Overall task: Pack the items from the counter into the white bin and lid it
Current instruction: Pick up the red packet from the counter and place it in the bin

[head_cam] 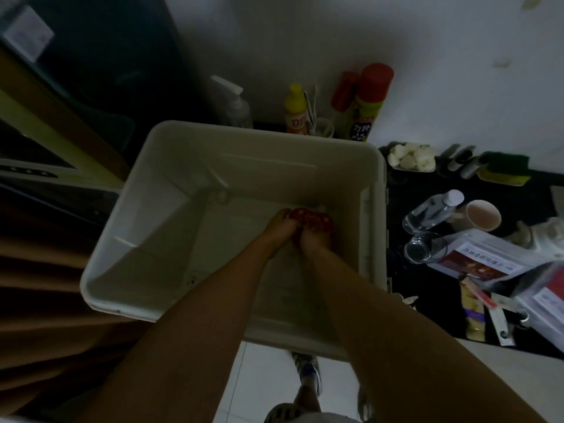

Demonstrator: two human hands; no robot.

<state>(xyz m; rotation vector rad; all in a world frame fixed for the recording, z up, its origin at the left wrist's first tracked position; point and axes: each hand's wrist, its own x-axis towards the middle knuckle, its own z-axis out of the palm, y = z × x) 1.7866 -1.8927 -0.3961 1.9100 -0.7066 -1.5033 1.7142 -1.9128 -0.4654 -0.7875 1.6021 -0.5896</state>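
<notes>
The big white bin stands open in front of me, seen from above. Both my arms reach down into it. At its floor, near the right wall, my left hand and my right hand together hold a small red patterned packet. Fingers of both hands curl round its near edge. Apart from the packet, the bin's floor looks bare. On the dark counter to the right lie flat plastic-wrapped packs, long sachets, a clear water bottle, a glass and a paper cup. No lid is in view.
Behind the bin, against the white wall, stand a pump bottle, a yellow bottle and a red-capped spray can. A tray of garlic and a green sponge sit at the counter's back. A stove is at the left.
</notes>
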